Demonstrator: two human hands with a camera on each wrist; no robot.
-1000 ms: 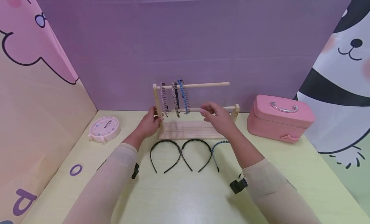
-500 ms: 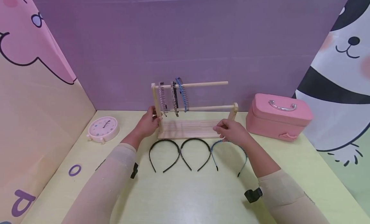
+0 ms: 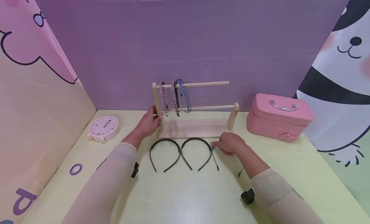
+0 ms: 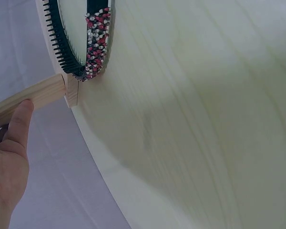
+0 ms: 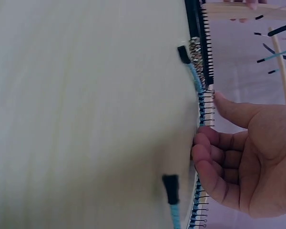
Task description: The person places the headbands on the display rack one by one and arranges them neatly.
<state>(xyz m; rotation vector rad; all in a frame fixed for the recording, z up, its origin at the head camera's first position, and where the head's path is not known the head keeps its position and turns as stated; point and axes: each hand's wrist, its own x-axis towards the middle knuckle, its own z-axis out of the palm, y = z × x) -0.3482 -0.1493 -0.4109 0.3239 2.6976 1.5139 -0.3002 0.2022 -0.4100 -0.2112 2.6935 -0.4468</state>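
My left hand [image 3: 148, 122] grips the left upright of a wooden rack [image 3: 190, 130]; in the left wrist view a finger lies along the wooden post [image 4: 43, 93]. On the upper rod hang a pink headband [image 3: 163, 98], a glittery dark headband [image 3: 175, 98] and a blue headband [image 3: 185, 97]. My right hand [image 3: 231, 143] is low on the table before the rack, at the top of another blue headband [image 3: 215, 159]. In the right wrist view, curled fingers [image 5: 212, 152] overlap that toothed band, with the thumb at its teeth. Two black headbands [image 3: 164, 141] [image 3: 196, 139] lie to its left.
A pink round clock [image 3: 104, 129] and a purple ring [image 3: 75, 169] lie on the left of the table. To the right of the rack stands a pink case [image 3: 278, 118] with a silver handle. A purple backdrop [image 3: 190, 40] rises behind.
My right hand has come down from beside the rack's lower rod to the blue headband on the table. The left hand stays on the upright.
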